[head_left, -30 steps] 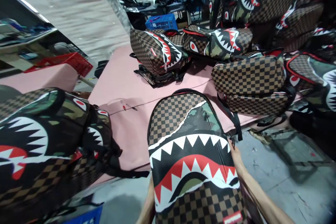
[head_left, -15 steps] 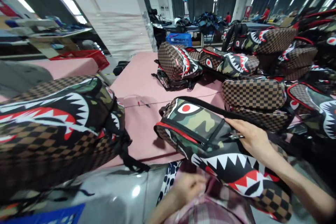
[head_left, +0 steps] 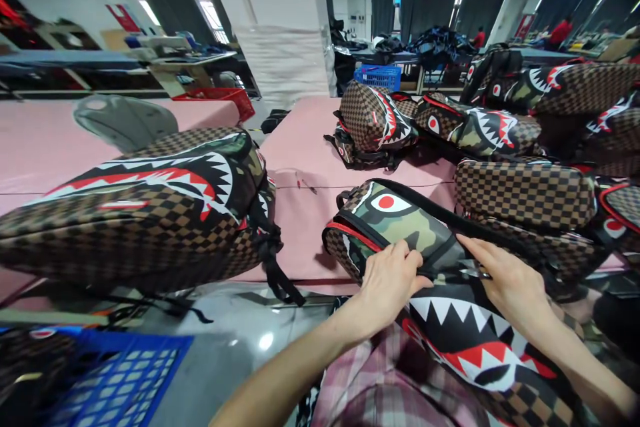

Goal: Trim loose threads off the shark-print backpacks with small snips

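Observation:
A backpack (head_left: 430, 219) with a camouflage top, a red-and-white eye, a shark mouth and a brown checked end lies tilted across the table's front edge, against my body. My left hand (head_left: 393, 280) is closed on the backpack's side near the zip, thumb towards the mouth print. My right hand (head_left: 510, 277) rests on the backpack beside the dark seam. Shiny metal thread snips (head_left: 473, 271) poke out from under its curled fingers; their handles are hidden in the palm.
Another shark backpack (head_left: 165, 207) lies at the left, straps hanging over the edge. Several more backpacks (head_left: 525, 193) are heaped at the right on the pink table (head_left: 295, 213). A small pen-like item (head_left: 306, 183) lies mid-table. Below left is a blue crate (head_left: 135, 373).
My left hand has risen from my lap onto the backpack's side and closed there. My right hand stays on the backpack. The view has turned left.

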Tool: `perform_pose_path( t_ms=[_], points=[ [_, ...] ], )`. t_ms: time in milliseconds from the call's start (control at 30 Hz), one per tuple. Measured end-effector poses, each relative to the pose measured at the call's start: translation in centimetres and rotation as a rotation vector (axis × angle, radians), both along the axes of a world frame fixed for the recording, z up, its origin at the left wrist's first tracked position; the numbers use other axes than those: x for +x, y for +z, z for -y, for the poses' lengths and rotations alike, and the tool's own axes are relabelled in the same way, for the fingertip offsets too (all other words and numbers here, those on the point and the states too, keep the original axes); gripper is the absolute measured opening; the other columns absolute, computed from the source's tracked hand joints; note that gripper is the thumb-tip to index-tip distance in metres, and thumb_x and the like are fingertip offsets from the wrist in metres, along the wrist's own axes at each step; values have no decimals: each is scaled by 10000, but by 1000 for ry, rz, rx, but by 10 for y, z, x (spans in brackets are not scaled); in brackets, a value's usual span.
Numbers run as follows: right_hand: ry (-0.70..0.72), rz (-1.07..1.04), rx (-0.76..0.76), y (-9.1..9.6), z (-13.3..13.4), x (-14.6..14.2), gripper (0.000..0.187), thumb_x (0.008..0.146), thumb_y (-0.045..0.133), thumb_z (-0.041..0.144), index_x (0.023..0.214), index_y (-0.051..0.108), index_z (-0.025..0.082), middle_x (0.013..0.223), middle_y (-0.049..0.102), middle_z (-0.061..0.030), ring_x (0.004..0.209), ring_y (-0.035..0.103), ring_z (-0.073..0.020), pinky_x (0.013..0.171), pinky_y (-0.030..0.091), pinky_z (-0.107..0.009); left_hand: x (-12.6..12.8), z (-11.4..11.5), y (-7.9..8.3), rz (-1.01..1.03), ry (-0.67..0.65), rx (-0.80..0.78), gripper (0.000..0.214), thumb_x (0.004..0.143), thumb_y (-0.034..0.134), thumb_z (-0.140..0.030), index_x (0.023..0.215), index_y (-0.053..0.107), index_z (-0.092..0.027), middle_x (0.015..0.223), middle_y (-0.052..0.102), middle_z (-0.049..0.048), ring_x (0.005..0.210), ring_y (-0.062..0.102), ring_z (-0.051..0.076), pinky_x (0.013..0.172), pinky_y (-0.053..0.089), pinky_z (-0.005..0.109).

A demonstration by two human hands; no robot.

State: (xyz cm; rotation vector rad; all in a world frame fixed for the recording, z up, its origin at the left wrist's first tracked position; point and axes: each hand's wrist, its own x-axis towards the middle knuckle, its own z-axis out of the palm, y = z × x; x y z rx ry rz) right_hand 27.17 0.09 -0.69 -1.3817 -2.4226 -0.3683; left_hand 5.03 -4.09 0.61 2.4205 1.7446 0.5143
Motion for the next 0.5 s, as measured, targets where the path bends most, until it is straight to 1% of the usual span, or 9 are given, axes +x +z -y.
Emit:
perform_pose_path(
  t_ms=[67, 133, 200, 267, 333, 400, 433, 467, 500],
  points=[
    [17, 0, 15, -2, 1, -1, 626, 706, 370, 55, 1281, 499, 265, 1202, 604, -11, 985, 616, -205, 781, 528, -324, -2, -1, -3, -56, -71, 96, 207, 872, 517, -378, 851, 566, -178, 792, 534, 15, 728, 540, 148, 563, 387, 255],
    [15, -6, 28, -2, 2, -1, 613, 713, 369, 53, 1279, 500, 249, 1201, 604, -17, 1002, 610, -211, 773, 532, -328, -5, -1, -8, -72, -119, 273, 222, 908, 456, -288, 751, 549, -162, 700, 522, 10, 654, 514, 135, 541, 351, 258],
    [8, -12, 21, -1, 1, 1, 612, 712, 371, 51, 1276, 505, 248, 1199, 606, -18, 1001, 612, -214, 770, 537, -332, -12, -2, -10, -30, -87, 452, 256, 906, 435, -233, 677, 526, -161, 632, 503, 3, 596, 475, 123, 539, 326, 262],
    [5, -29, 0, 1, -1, 6, 630, 704, 370, 46, 1279, 500, 267, 1198, 607, -10, 988, 619, -209, 783, 536, -333, -27, -8, -6, 63, 29, 561, 278, 891, 438, -226, 628, 505, -164, 585, 476, -7, 560, 436, 111, 541, 310, 258],
    [27, -68, -20, 1, -4, 16, 657, 697, 364, 37, 1297, 475, 282, 1195, 607, -8, 996, 619, -199, 822, 526, -330, -50, -23, 1, 220, 212, 564, 295, 866, 463, -256, 585, 473, -166, 544, 428, -26, 525, 391, 96, 533, 292, 242],
    [60, -113, -21, -3, -5, 29, 674, 707, 362, 33, 1326, 431, 292, 1200, 599, -14, 1021, 611, -190, 845, 518, -321, -75, -46, 4, 430, 414, 479, 315, 821, 514, -287, 543, 432, -165, 508, 368, -50, 499, 347, 79, 523, 274, 223],
    [74, -132, -15, -6, -5, 36, 685, 712, 363, 30, 1342, 405, 296, 1210, 592, -18, 1040, 602, -187, 854, 514, -318, -86, -59, 2, 569, 515, 405, 323, 792, 549, -293, 526, 419, -162, 496, 345, -59, 497, 331, 72, 523, 268, 213],
    [81, -145, -7, -11, -4, 44, 702, 712, 363, 23, 1357, 381, 303, 1220, 583, -20, 1055, 595, -185, 861, 511, -317, -96, -74, -4, 722, 611, 321, 329, 764, 580, -288, 512, 413, -156, 490, 333, -65, 500, 323, 66, 524, 266, 203],
    [85, -152, 3, -17, -4, 51, 724, 708, 361, 14, 1369, 359, 309, 1228, 577, -22, 1066, 589, -183, 867, 509, -317, -104, -88, -13, 869, 695, 231, 329, 746, 600, -274, 504, 415, -150, 487, 328, -68, 504, 317, 62, 524, 265, 195]
  ],
)
